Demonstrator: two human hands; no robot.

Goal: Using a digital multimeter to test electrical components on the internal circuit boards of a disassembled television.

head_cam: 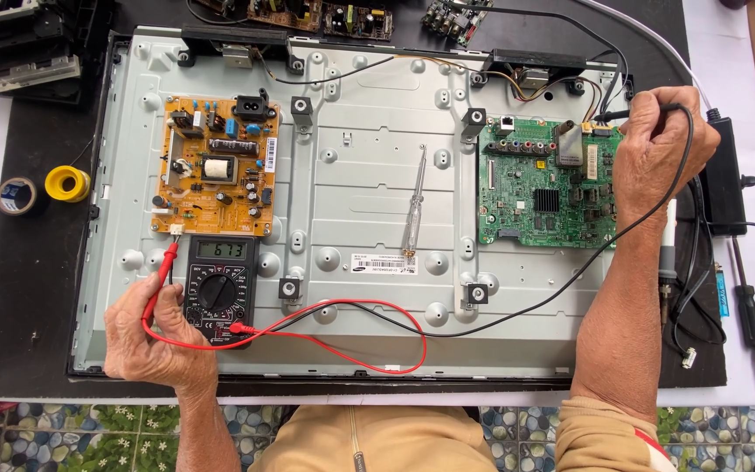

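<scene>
Your left hand pinches the red probe at the orange board's lower corner, your right hand grips the black probe by the green board, and the meter already reads; the screwdriver lies untouched.

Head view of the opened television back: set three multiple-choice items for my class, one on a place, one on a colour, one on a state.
1. Where does the screwdriver lie?
A. on the metal panel between the two boards
B. on the floor
C. in a hand

2. What colour is the probe in the left hand?
A. blue
B. red
C. green

3. The multimeter display is:
A. blank
B. cracked
C. showing digits

Answers: 1 A, it rests between the orange board and green board; 2 B, red probe and lead; 3 C, digits show.
</scene>
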